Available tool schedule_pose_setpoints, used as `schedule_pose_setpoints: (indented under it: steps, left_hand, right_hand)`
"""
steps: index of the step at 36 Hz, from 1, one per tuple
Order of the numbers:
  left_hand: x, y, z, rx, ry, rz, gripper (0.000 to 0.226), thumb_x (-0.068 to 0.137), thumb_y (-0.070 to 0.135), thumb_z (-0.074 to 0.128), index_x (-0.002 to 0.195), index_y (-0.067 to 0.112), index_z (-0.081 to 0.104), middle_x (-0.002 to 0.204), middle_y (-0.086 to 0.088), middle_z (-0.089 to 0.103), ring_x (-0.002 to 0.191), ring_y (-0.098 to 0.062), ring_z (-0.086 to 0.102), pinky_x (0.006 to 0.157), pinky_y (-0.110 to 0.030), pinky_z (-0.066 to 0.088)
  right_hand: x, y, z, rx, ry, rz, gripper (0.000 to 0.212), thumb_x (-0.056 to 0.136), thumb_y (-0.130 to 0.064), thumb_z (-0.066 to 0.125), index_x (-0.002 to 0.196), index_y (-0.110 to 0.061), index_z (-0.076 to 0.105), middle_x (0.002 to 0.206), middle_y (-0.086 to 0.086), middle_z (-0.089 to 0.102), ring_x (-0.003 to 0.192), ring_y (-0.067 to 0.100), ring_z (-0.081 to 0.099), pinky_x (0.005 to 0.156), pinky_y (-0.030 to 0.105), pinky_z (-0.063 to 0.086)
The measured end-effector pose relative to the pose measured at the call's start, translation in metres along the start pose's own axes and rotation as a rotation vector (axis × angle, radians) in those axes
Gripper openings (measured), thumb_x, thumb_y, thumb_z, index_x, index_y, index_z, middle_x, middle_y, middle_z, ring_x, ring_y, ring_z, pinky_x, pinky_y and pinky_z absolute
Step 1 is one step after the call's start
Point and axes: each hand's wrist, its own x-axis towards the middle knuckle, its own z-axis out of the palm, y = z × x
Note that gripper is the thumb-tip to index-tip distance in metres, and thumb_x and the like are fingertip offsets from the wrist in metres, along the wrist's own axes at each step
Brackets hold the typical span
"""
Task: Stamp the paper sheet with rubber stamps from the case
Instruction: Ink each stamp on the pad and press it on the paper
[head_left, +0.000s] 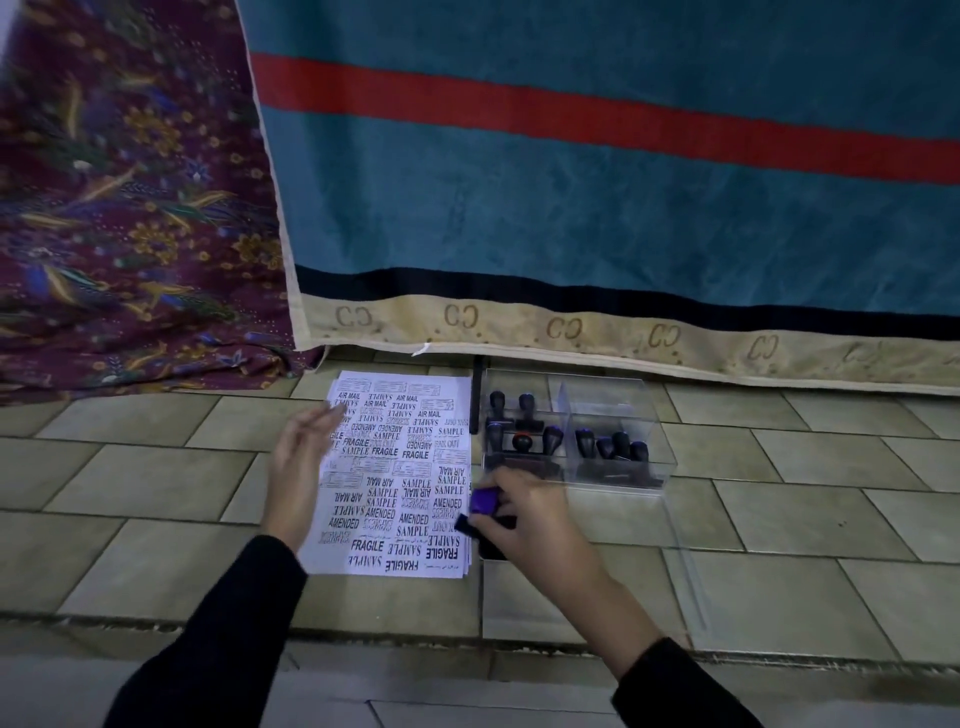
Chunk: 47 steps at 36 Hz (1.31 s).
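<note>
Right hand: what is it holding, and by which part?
The right hand grips a purple-topped stamp by its handle, beside the paper sheet's right edge. The left hand holds nothing.

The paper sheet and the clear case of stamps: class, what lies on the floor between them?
In the head view, a thin black stick-like item lies between the paper sheet and the clear case, near their far ends; what it is cannot be told.

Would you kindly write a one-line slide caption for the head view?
Right hand grips a purple stamp beside the crowded paper sheet, left hand over its edge, clear stamp case alongside.
</note>
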Motion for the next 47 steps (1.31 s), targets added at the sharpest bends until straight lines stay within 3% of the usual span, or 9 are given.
schedule_pose_setpoints:
  steps: [4, 8, 10, 14, 20, 26, 32, 37, 47]
  left_hand:
    - [0.004, -0.019, -0.047, 0.348, -0.003, -0.009, 0.021, 0.094, 0.029, 0.055, 0.111, 0.039, 0.061, 0.115, 0.007, 0.069, 0.102, -0.02, 0.067, 0.09, -0.047, 0.051]
    - [0.007, -0.044, -0.072, 0.966, -0.133, 0.16, 0.034, 0.097, 0.014, 0.053, 0.13, 0.015, 0.059, 0.14, -0.008, 0.055, 0.132, -0.027, 0.046, 0.11, -0.044, 0.034]
    - [0.005, -0.049, -0.073, 1.067, -0.143, 0.136, 0.038, 0.1, 0.019, 0.049, 0.137, 0.017, 0.052, 0.148, -0.005, 0.046, 0.141, -0.024, 0.034, 0.115, -0.045, 0.024]
    - [0.001, -0.047, -0.069, 1.085, -0.13, 0.121, 0.039, 0.1, 0.022, 0.043, 0.139, 0.024, 0.048, 0.15, 0.001, 0.043, 0.144, -0.018, 0.028, 0.116, -0.044, 0.019]
    - [-0.001, -0.046, -0.068, 1.051, -0.118, 0.123, 0.038, 0.1, 0.022, 0.044, 0.137, 0.027, 0.05, 0.151, 0.002, 0.041, 0.144, -0.016, 0.028, 0.116, -0.041, 0.014]
    - [0.001, -0.051, -0.07, 1.057, -0.121, 0.117, 0.039, 0.099, 0.023, 0.042, 0.137, 0.029, 0.05, 0.151, 0.002, 0.042, 0.144, -0.017, 0.028, 0.117, -0.043, 0.014]
    - [0.001, -0.051, -0.07, 1.069, -0.115, 0.12, 0.039, 0.099, 0.022, 0.043, 0.138, 0.028, 0.049, 0.151, 0.0, 0.042, 0.143, -0.017, 0.03, 0.116, -0.043, 0.014]
    - [0.0, -0.05, -0.068, 1.062, -0.1, 0.116, 0.039, 0.1, 0.022, 0.044, 0.138, 0.026, 0.049, 0.151, 0.001, 0.041, 0.144, -0.017, 0.029, 0.118, -0.043, 0.014]
    - [0.0, -0.05, -0.066, 1.071, -0.091, 0.111, 0.039, 0.1, 0.022, 0.044, 0.138, 0.025, 0.05, 0.152, 0.002, 0.041, 0.144, -0.017, 0.027, 0.117, -0.043, 0.012]
  right_hand:
    - [0.014, -0.032, 0.033, 0.098, -0.091, -0.085, 0.026, 0.083, -0.018, 0.07, 0.107, -0.014, 0.062, 0.104, 0.006, 0.064, 0.089, 0.015, 0.065, 0.085, 0.029, 0.055]
    - [0.031, -0.059, 0.065, 0.072, -0.174, -0.145, 0.028, 0.084, -0.019, 0.066, 0.111, -0.012, 0.06, 0.107, 0.011, 0.062, 0.092, 0.023, 0.061, 0.085, 0.036, 0.052]
    - [0.036, -0.067, 0.077, 0.061, -0.204, -0.149, 0.027, 0.084, -0.018, 0.066, 0.11, -0.011, 0.06, 0.107, 0.012, 0.061, 0.092, 0.025, 0.06, 0.083, 0.04, 0.052]
    - [0.043, -0.073, 0.093, 0.051, -0.247, -0.146, 0.025, 0.084, -0.016, 0.064, 0.108, -0.011, 0.06, 0.105, 0.012, 0.06, 0.091, 0.026, 0.058, 0.081, 0.043, 0.052]
    - [0.047, -0.073, 0.099, 0.036, -0.271, -0.177, 0.02, 0.083, -0.011, 0.063, 0.103, -0.008, 0.061, 0.099, 0.013, 0.061, 0.088, 0.026, 0.058, 0.074, 0.035, 0.049]
    - [0.048, -0.074, 0.101, 0.026, -0.286, -0.204, 0.021, 0.084, -0.011, 0.063, 0.105, -0.009, 0.061, 0.101, 0.014, 0.061, 0.09, 0.027, 0.059, 0.077, 0.039, 0.052]
    - [0.047, -0.075, 0.103, -0.006, -0.304, -0.217, 0.019, 0.084, -0.011, 0.062, 0.103, -0.01, 0.06, 0.1, 0.014, 0.06, 0.089, 0.029, 0.058, 0.076, 0.043, 0.052]
    - [0.043, -0.076, 0.106, -0.044, -0.307, -0.252, 0.015, 0.083, -0.011, 0.063, 0.098, -0.007, 0.06, 0.098, 0.013, 0.059, 0.088, 0.029, 0.057, 0.07, 0.038, 0.05]
    - [0.041, -0.08, 0.105, -0.067, -0.334, -0.288, 0.015, 0.081, -0.004, 0.063, 0.095, -0.003, 0.057, 0.097, 0.019, 0.059, 0.088, 0.035, 0.057, 0.073, 0.044, 0.05]
